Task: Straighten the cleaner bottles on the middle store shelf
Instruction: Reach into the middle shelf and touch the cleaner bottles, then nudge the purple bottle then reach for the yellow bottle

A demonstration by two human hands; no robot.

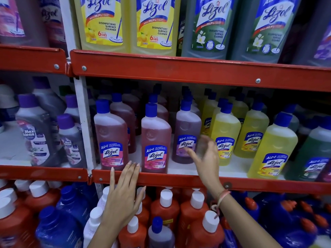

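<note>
On the middle shelf (pixel 179 179) stand pink Lizol cleaner bottles with blue caps: one at the left (pixel 111 135), one in the middle (pixel 155 140), and a purplish one (pixel 186 135) set further back. Yellow Lizol bottles (pixel 224 136) stand to their right, one large yellow bottle (pixel 272 149) at the shelf's front. My left hand (pixel 123 192) lies flat and open against the red shelf lip, fingertips just below the two front pink bottles. My right hand (pixel 206 154) hovers open and blurred in front of the purplish bottle, holding nothing.
The upper shelf (pixel 179 68) holds big yellow and green Lizol bottles. At the left, a neighbouring bay holds Max Kleen bottles (pixel 35 133) with purple caps. Below are red bottles with white caps (pixel 164 206) and blue jugs (pixel 59 228). A green bottle (pixel 315 154) stands far right.
</note>
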